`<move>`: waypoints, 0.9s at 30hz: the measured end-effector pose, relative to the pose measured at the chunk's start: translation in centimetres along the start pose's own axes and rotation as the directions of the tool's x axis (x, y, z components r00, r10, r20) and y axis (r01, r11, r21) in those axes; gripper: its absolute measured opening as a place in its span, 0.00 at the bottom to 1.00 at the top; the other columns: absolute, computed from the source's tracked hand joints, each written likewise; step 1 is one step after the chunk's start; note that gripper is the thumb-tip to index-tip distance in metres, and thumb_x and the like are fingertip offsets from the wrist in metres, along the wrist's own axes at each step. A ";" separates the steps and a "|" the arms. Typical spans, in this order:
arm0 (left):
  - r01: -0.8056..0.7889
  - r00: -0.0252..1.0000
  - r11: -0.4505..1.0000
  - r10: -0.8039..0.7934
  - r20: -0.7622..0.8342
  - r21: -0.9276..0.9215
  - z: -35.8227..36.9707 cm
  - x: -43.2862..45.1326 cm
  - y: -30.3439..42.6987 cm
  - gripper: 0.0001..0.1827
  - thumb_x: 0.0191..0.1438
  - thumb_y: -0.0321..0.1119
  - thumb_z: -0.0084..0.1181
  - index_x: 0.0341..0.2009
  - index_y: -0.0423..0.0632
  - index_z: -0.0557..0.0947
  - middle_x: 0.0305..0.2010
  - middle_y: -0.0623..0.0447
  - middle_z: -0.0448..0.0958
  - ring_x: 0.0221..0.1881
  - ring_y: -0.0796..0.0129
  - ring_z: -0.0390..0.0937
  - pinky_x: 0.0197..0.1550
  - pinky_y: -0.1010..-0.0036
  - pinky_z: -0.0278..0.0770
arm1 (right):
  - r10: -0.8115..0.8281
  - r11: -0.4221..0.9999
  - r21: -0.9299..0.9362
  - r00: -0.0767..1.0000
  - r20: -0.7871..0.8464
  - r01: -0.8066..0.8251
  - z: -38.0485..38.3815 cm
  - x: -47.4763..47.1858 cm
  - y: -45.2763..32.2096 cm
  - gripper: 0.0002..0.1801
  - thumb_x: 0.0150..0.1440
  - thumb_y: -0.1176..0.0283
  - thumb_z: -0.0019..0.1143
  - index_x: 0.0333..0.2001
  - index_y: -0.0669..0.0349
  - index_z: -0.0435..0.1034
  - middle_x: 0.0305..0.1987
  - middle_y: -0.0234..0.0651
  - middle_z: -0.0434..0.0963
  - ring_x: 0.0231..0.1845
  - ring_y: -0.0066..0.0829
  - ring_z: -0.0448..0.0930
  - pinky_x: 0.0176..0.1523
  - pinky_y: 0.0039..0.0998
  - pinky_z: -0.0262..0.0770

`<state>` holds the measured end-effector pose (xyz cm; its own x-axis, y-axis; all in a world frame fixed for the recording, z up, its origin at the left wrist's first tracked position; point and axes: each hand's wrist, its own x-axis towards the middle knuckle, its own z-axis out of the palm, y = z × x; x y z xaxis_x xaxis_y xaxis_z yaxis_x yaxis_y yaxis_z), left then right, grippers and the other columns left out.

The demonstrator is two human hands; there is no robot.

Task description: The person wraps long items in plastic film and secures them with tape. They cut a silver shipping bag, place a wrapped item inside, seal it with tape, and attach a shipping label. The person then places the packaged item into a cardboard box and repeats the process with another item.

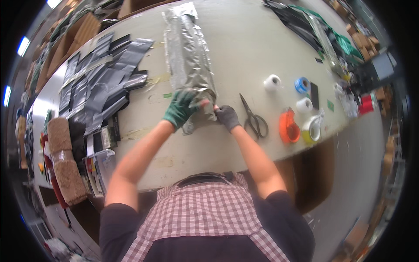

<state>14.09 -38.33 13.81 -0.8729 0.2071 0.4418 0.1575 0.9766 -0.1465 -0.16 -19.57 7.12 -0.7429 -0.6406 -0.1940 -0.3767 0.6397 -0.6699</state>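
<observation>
A long package wrapped in silvery plastic film (pixel 188 55) lies lengthwise on the pale table, its near end crumpled and gathered. My left hand (pixel 180 109), in a green glove, rests on the left side of that near end, gripping the film. At its right edge, my right hand (pixel 227 117) in a grey glove pinches the loose film between thumb and finger; bare fingertips show. Black scissors (pixel 252 119) lie just right of my right hand. Farther right are an orange tape dispenser (pixel 289 127) and a clear tape dispenser with a yellow part (pixel 312 128).
White rolls (pixel 272 83) and a blue-and-white roll (pixel 301 85) stand on the right, beside a dark flat object (pixel 314 95). Grey plastic bags (pixel 104 78) are piled on the left, near a rolled brown carpet (pixel 65 160). Black and green plastic (pixel 304 29) lies at the far right.
</observation>
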 end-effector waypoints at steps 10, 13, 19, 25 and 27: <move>-0.661 0.550 0.709 0.682 0.482 -0.248 -1.2 9.9 3.4 0.35 0.36 0.43 0.65 0.52 0.49 0.73 0.56 0.50 0.72 0.61 0.57 0.66 0.67 0.56 0.55 | 0.343 0.473 -0.641 0.797 -0.498 -0.604 -17.2 -10.0 13.9 0.37 0.42 0.41 0.62 0.44 0.63 0.70 0.41 0.46 0.78 0.44 0.37 0.80 0.45 0.41 0.75; -0.590 0.536 0.749 0.643 0.547 -0.302 -2.1 10.9 11.6 0.34 0.36 0.44 0.64 0.51 0.49 0.74 0.56 0.49 0.71 0.61 0.59 0.67 0.66 0.58 0.58 | 0.353 0.683 -0.525 0.859 -0.371 -0.507 -18.2 -11.3 14.2 0.32 0.46 0.47 0.61 0.44 0.63 0.71 0.40 0.43 0.79 0.43 0.36 0.80 0.43 0.38 0.75; -0.505 0.726 0.749 0.637 0.259 -0.428 -3.2 5.3 30.1 0.27 0.50 0.48 0.54 0.50 0.43 0.75 0.48 0.44 0.72 0.53 0.51 0.68 0.63 0.52 0.58 | 0.396 0.464 0.881 0.868 -0.301 0.094 -18.1 -26.1 4.4 0.14 0.57 0.67 0.55 0.42 0.65 0.72 0.36 0.38 0.79 0.33 0.23 0.79 0.37 0.25 0.76; -0.414 0.668 0.336 0.744 -0.031 -0.846 -0.9 6.7 28.1 0.24 0.47 0.43 0.62 0.51 0.54 0.80 0.58 0.39 0.70 0.60 0.52 0.67 0.65 0.58 0.60 | 0.499 0.527 0.840 0.753 -0.429 0.130 -8.4 -40.5 -0.1 0.14 0.53 0.70 0.60 0.42 0.65 0.72 0.32 0.35 0.79 0.31 0.24 0.79 0.36 0.26 0.75; 0.124 0.399 0.272 0.867 0.299 -0.954 0.3 10.4 27.8 0.17 0.53 0.37 0.59 0.48 0.50 0.82 0.47 0.45 0.79 0.48 0.61 0.75 0.55 0.66 0.71 | 0.488 0.476 0.869 0.781 -0.390 0.136 -5.8 -39.9 -2.5 0.13 0.51 0.72 0.64 0.40 0.65 0.74 0.29 0.34 0.80 0.30 0.24 0.80 0.34 0.27 0.76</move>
<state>9.23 -9.07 14.05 -0.3500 0.9117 -0.2152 0.3749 0.3468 0.8597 27.19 6.85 20.66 -0.9798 -0.0227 -0.1989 0.2000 -0.1518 -0.9680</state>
